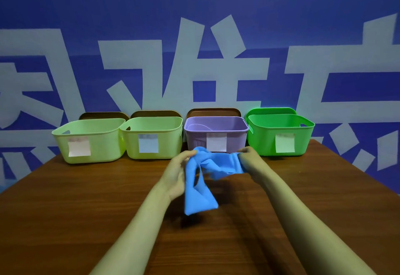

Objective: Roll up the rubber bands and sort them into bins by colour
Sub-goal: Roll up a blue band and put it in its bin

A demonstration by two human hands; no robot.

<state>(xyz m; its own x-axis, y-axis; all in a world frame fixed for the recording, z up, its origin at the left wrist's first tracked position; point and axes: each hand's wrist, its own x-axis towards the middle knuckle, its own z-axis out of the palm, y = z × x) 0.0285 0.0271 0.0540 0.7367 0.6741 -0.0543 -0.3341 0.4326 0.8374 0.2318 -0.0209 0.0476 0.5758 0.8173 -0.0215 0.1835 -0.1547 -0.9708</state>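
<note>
One blue band (200, 196), a wide, flat, rubbery strip, is held crumpled over the wooden table (86, 199). It is pinched by the left hand (176, 176) and gripped by the right hand (252, 161), with the hands apart. Just behind it, four smooth plastic bins are lined up: two pale bins (95, 131), one purple bin (194, 139) and one green bin (264, 141). Each bears one paper label (284, 143). A pale curve inside the purple bin may be another band.

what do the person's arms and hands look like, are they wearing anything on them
The left hand and right hand are ungloved, and no ring shows on the fingers in view. The left forearm and right forearm are uncovered as far as the picture reaches: no sleeve, watch, bracelet or marking is visible.
</note>
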